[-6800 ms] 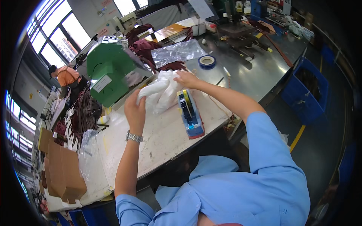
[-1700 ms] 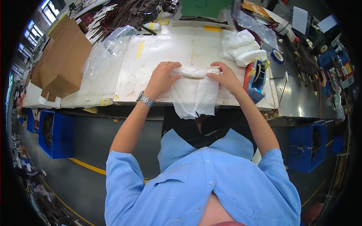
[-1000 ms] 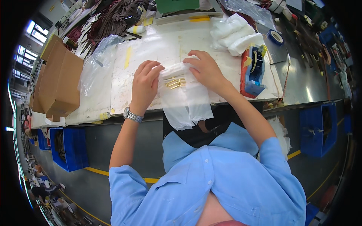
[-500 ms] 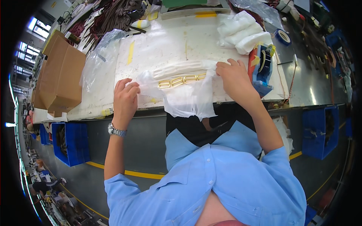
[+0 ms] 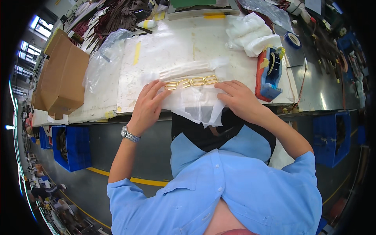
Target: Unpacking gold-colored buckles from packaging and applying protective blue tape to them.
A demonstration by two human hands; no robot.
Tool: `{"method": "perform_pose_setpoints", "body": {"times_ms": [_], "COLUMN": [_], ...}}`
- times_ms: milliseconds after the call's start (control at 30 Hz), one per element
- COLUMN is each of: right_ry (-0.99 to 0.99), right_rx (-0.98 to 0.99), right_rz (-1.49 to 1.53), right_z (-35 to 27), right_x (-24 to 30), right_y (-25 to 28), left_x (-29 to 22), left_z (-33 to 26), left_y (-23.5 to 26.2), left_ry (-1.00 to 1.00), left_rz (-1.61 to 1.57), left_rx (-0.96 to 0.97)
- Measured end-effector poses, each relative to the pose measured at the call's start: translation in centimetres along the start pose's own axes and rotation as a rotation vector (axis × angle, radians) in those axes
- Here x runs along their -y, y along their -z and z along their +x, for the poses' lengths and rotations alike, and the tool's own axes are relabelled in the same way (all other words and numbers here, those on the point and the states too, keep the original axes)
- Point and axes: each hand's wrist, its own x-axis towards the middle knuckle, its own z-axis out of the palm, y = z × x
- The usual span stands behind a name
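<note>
Several gold-coloured metal buckles lie in a row on a sheet of thin white tissue paper. The paper's far part is folded into a thick strip behind them, and its near part hangs over the table's front edge. At the row's left end rests my left hand, fingers stretched out and thumb apart, the tips beside the last buckle. My right hand mirrors it at the right end, fingers extended over the paper. Both hands look open, touching the paper.
A cardboard box and a clear plastic bag are at the left of the white table. On the right stand a tape dispenser, a blue tape roll and a white wrapped bundle. Dark strips lie piled far left.
Both hands have come inward and nearer to me, from the paper's outer sides to the two ends of the buckle row. The buckles now sit in a straighter row.
</note>
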Motion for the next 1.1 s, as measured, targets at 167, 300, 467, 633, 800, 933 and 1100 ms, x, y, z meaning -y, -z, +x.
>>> {"method": "perform_pose_setpoints", "body": {"times_ms": [167,300,467,633,800,933,1100], "right_ry": [0.028,0.042,0.044,0.068,0.024,0.035,-0.075], "right_rx": [-0.073,-0.105,-0.163,-0.129,-0.138,-0.143,0.078], "right_rz": [0.077,0.119,0.096,0.065,0.074,0.144,0.091], "right_z": [-0.9,-1.5,-2.1,-3.0,-3.8,-5.3,-3.9], "right_x": [-0.9,-0.6,0.0,-0.7,-0.6,-0.3,2.3], "right_y": [0.0,0.2,0.4,0.5,1.0,0.8,5.0], "left_x": [1.1,2.8,4.0,-1.6,-1.9,-0.1,-0.3], "left_z": [-2.3,-3.9,-6.8,-3.0,-2.4,-4.2,-4.9], "left_y": [-0.3,0.2,1.9,3.0,-1.0,-0.3,2.1], "left_ry": [0.021,-0.005,0.161,0.05,-0.196,-0.089,0.003], "left_rz": [-0.064,-0.018,0.03,0.051,0.018,-0.045,-0.067], "left_rx": [-0.081,-0.166,-0.258,-0.179,0.001,-0.099,-0.04]}}
